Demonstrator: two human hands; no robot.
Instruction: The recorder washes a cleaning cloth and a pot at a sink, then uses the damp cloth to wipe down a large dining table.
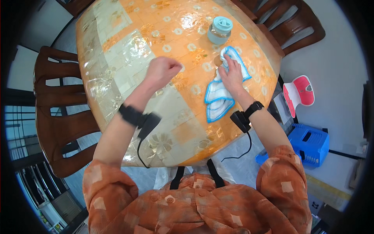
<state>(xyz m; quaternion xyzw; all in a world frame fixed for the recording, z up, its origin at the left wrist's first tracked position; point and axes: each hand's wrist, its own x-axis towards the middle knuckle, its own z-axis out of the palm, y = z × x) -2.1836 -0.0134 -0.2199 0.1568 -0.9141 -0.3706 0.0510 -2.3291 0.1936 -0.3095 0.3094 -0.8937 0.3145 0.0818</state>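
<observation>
A white cloth with blue edging (220, 92) lies rumpled across the orange part of the patterned tablecloth (175, 128). My right hand (233, 74) is on its upper half, the fingers bent into the fabric. To the left, my left hand (162, 71) hangs over the table with its fingers curled together. A pale patch shows at those fingertips; whether it is a held thing or the tablecloth's print is unclear. Beyond the cloth stands a jar with a light blue lid (220, 29). A round brown spot (218, 61) shows beside the cloth, and a small green speck (205, 55) lies nearby.
Wooden chairs stand at the table's left (58, 117) and far right (292, 26). On the right are a pink and white seat-like object (304, 90) and a blue plastic item (312, 143). Black wrist devices with cables sit on both forearms.
</observation>
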